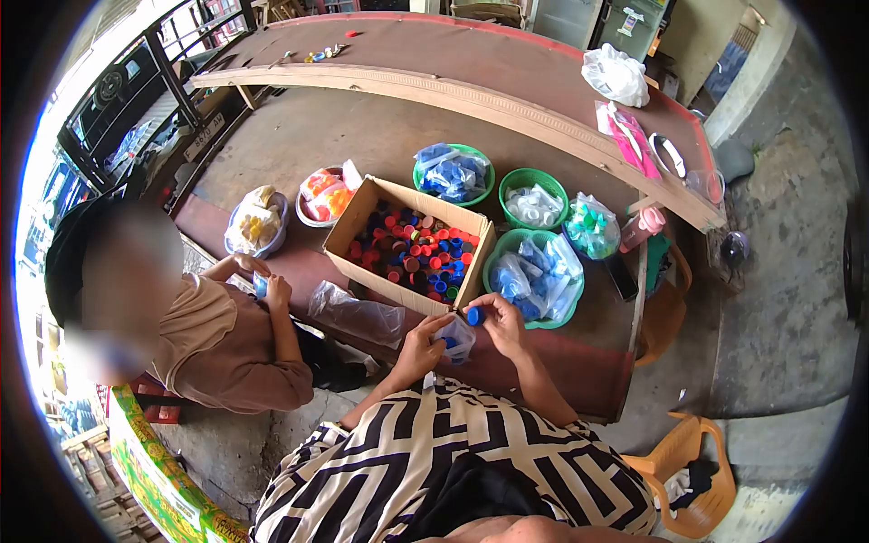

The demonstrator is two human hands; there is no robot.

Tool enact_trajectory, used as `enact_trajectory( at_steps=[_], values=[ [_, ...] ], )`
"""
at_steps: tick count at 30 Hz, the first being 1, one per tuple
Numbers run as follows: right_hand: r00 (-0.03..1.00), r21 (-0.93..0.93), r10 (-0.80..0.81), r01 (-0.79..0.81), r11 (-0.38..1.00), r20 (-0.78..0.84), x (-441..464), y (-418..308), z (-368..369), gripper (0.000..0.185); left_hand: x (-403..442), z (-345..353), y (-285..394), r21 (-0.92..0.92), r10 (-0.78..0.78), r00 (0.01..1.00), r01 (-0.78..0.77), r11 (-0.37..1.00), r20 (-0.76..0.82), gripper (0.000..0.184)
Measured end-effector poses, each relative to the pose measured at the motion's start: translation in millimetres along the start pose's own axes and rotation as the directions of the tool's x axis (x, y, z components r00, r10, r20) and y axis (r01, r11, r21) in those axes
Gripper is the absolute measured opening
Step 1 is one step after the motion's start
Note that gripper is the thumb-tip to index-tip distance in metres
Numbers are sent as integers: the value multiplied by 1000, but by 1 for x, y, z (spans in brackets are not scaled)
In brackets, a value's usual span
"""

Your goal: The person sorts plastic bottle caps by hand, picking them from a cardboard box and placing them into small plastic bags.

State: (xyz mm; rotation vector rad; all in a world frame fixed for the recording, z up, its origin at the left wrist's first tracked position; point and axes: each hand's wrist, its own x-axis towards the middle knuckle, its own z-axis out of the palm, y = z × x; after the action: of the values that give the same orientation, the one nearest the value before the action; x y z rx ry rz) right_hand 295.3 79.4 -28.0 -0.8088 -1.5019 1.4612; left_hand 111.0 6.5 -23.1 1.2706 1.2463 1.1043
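Observation:
Between the fingers of my right hand (503, 326) is a blue bottle cap (474, 316), close to the near corner of the cardboard box. My left hand (422, 351) grips a clear plastic bag (456, 338) by its edge, and something blue shows inside it. The open cardboard box (387, 287) lies just beyond my hands, filled with red, blue, dark and a few green caps (421, 249). Right of the box, a light green basket (572, 317) holds bags of blue items.
A co-worker (226, 344) sits at the left, holding a small blue item. Baskets with bagged items (454, 172) line the box's far side. A raised wooden ledge (434, 90) runs behind. An orange chair (692, 471) stands at lower right; a phone (622, 277) lies at right.

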Motion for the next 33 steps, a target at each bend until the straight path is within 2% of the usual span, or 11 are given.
enact_trajectory(
  at_steps=[1,3,5,10,15,21,25,27,29,31,33],
  values=[
    [1000,-39,-24,23,999,-18,0,-5,7,15,1,0,0,-11,-8,1000,8,1000,-9,53],
    [987,-446,-124,155,882,98,1,-19,12,17,3,-1,3,14,17,1000,-16,1000,-22,54],
    [970,-471,-157,230,852,188,8,-24,15,17,5,-2,1,40,40,999,-38,998,-34,54],
    [994,-466,-74,104,879,83,41,-14,2,17,5,-5,1,-88,-36,999,32,996,-37,53],
    [997,-577,-54,79,813,60,108,48,-20,16,-1,-11,9,-43,-84,996,83,996,-28,53],
    [989,-850,130,-3,527,77,176,96,-11,19,-5,-15,-3,-75,-87,996,86,993,-2,53],
    [966,-948,145,172,269,216,208,139,-2,25,-4,-16,-5,-140,-107,994,103,985,-25,51],
    [953,-940,128,237,245,274,212,152,3,25,-3,-17,-8,-131,-114,993,108,985,-39,51],
    [942,-948,104,315,44,318,212,159,6,24,-1,-18,-10,-122,-118,992,111,986,-49,51],
    [948,-949,48,312,42,314,215,152,10,20,1,-20,-6,-101,-133,990,127,987,-51,51],
    [898,-972,375,198,128,232,215,136,6,19,3,-21,-8,-100,-137,990,132,986,-43,51]
  ],
)
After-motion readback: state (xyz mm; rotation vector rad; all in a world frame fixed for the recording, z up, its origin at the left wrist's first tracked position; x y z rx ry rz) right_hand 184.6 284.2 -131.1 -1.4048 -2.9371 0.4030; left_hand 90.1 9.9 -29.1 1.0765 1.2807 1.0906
